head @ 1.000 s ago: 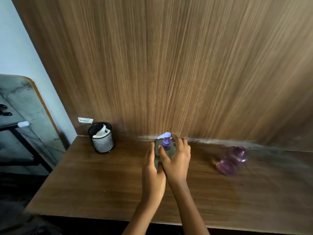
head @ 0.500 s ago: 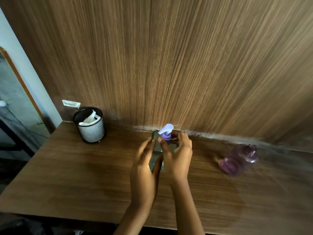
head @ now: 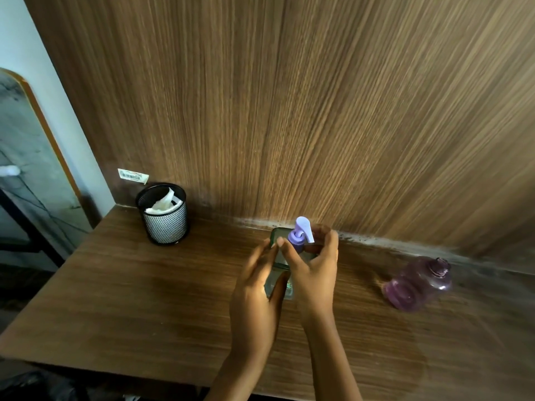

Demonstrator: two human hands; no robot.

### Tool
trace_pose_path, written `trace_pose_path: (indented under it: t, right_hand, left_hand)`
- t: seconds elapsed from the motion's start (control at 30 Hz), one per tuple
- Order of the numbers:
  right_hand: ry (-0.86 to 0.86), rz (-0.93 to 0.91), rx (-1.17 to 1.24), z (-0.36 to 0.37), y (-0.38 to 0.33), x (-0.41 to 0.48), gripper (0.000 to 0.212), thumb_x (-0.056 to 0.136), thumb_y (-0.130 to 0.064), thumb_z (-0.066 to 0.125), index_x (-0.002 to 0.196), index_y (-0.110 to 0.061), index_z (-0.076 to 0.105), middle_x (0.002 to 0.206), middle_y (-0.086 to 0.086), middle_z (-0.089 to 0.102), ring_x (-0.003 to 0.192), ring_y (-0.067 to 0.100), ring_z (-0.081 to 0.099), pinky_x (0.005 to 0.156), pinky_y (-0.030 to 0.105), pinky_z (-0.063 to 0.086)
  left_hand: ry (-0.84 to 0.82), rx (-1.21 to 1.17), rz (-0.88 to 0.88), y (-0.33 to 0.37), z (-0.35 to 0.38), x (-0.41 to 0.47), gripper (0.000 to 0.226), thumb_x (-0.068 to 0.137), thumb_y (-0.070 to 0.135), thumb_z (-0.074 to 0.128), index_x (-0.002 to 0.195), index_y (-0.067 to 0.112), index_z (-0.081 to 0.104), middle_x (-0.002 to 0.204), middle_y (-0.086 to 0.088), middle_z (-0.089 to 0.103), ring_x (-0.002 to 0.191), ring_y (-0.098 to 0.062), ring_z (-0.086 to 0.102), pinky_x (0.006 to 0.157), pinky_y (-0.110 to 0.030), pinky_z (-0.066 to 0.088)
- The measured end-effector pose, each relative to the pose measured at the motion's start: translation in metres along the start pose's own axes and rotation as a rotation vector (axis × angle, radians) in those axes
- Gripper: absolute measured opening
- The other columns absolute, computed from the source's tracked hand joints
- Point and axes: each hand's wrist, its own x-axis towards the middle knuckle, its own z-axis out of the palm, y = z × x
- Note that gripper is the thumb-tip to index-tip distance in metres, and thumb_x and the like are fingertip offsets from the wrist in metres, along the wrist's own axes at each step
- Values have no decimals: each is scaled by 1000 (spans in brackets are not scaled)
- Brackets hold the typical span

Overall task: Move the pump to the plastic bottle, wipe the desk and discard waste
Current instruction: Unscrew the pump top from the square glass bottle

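A clear greenish bottle (head: pixel 278 257) stands mid-desk near the back wall, topped by a lilac pump (head: pixel 301 232). My left hand (head: pixel 256 287) wraps the bottle's body from the left. My right hand (head: pixel 314 270) grips the pump's collar at the bottle's neck, fingers curled around it. The pump's nozzle points up and right. A purple plastic bottle (head: pixel 417 283) without a cap stands to the right on the wooden desk (head: pixel 144 299), apart from both hands.
A black mesh bin (head: pixel 163 219) with crumpled white paper stands at the desk's back left. A wood panel wall (head: pixel 289 111) rises behind the desk, with dust along its base. A barcode sticker (head: pixel 133 175) is on the wall above the bin.
The pump's nozzle has swung from pointing left to pointing up and right under my right hand. Both hands stay on the bottle. The camera view has shifted slightly.
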Motion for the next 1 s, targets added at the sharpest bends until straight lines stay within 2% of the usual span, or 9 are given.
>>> trace_pose_path:
  t: [0.17, 0.23, 0.33, 0.43, 0.53, 0.6, 0.7, 0.83, 1.0]
  right_hand:
    - [-61, 95, 81, 0, 4, 4, 30, 63, -47, 69, 88, -34, 61, 97, 16, 62, 94, 31, 59, 85, 52, 50]
    - [-120, 92, 96, -4, 1, 2, 20, 76, -33, 69, 96, -32, 65, 105, 17, 60, 100, 26, 57, 92, 48, 49]
    - [-166, 136, 159, -11, -1, 1, 30, 88, -8, 60, 107, -31, 62, 111, 9, 53, 106, 15, 53, 100, 32, 45]
    - [-161, 139, 179, -10, 0, 1, 39, 84, -14, 65, 118, -31, 60, 115, 8, 53, 106, 12, 54, 93, 20, 46]
    - [-35, 47, 92, 0, 2, -1, 48, 64, -43, 73, 108, -44, 53, 107, -4, 59, 107, 19, 55, 98, 42, 45]
    - [32, 11, 53, 3, 3, -1, 41, 59, -49, 72, 92, -46, 48, 95, -10, 60, 102, 22, 56, 95, 50, 43]
    - [41, -15, 53, 4, 7, 1, 26, 68, -35, 74, 85, -32, 55, 88, -4, 64, 94, 27, 57, 87, 50, 46]
    - [-26, 7, 96, 0, 9, 0, 21, 77, -28, 70, 96, -28, 63, 98, 0, 64, 99, 21, 54, 89, 41, 48]
    - [-70, 56, 130, -3, 5, -6, 40, 90, -8, 55, 93, -48, 57, 87, -15, 50, 106, 22, 45, 106, 46, 33]
  left_hand:
    - [13, 22, 2, 0, -1, 1, 50, 80, 18, 65, 129, 19, 54, 137, 3, 53, 121, -11, 54, 92, -16, 42]
    - [18, 28, 8, 0, -1, 0, 51, 79, 15, 69, 128, 18, 55, 136, 2, 54, 120, -13, 55, 91, -16, 43]
    - [27, 17, 12, 0, 0, 0, 50, 79, 16, 69, 128, 17, 55, 137, 1, 53, 121, -14, 55, 92, -24, 48]
    - [42, 30, 18, 0, 1, -1, 49, 81, 33, 58, 128, 17, 55, 136, -1, 54, 120, -15, 56, 90, -32, 53]
    - [39, 21, 0, -1, 3, -1, 51, 81, 35, 55, 130, 19, 54, 137, -1, 53, 123, -13, 53, 95, -35, 50]
    - [27, -3, -16, -1, 3, -1, 53, 80, 38, 52, 131, 22, 52, 138, 1, 52, 125, -11, 51, 98, -36, 48]
    - [40, 4, -19, -2, 4, -1, 51, 80, 28, 63, 130, 20, 52, 137, -1, 53, 123, -15, 53, 96, -40, 50]
    - [35, 19, -13, -3, 5, -2, 55, 77, 13, 71, 130, 18, 53, 137, -3, 53, 122, -19, 54, 94, -44, 51]
    - [54, 19, -7, -3, 6, -2, 54, 77, 22, 64, 130, 22, 51, 137, 1, 52, 124, -14, 51, 99, -38, 47]
